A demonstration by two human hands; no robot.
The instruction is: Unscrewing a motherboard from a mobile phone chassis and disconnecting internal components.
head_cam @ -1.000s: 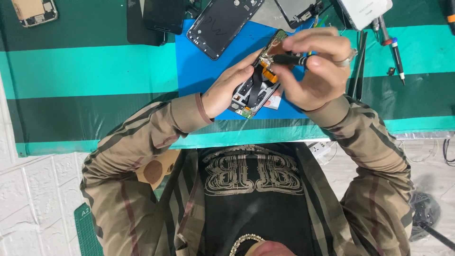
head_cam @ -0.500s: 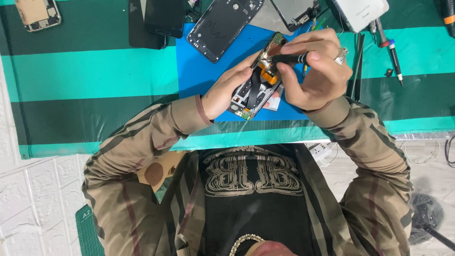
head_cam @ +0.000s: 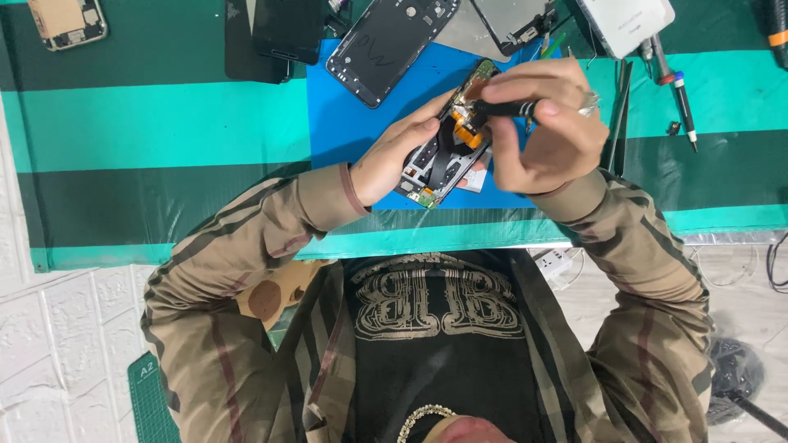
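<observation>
While the left hand (head_cam: pixel 394 160) cradles an opened phone (head_cam: pixel 447 148) from beneath, fingers curled along its edge, the right hand (head_cam: pixel 546 135) is closed around a slim black screwdriver (head_cam: pixel 502 107) whose tip meets the phone's upper part, beside an orange flex piece (head_cam: pixel 468 131). The phone is held tilted just above the blue mat (head_cam: pixel 345 123), close to the near edge of the table (head_cam: pixel 164 123), whose cover runs in green and teal stripes. The grip looks one-sided: should the driver slip off its seat, the tip could skate across the exposed board or tear the orange flex, and any screw that comes free might roll off the mat towards the near edge. Further back on the mat lies a black back cover (head_cam: pixel 392 43), inner face up, touching nothing I can make out. To the right, near the right edge, a second screwdriver with a red and blue collar (head_cam: pixel 678 98) lies beside a tiny dark bit (head_cam: pixel 673 128). At the far edge sit a white box (head_cam: pixel 628 20), a dark slab (head_cam: pixel 275 33), and, in the far left corner, another stripped phone (head_cam: pixel 67 22).
</observation>
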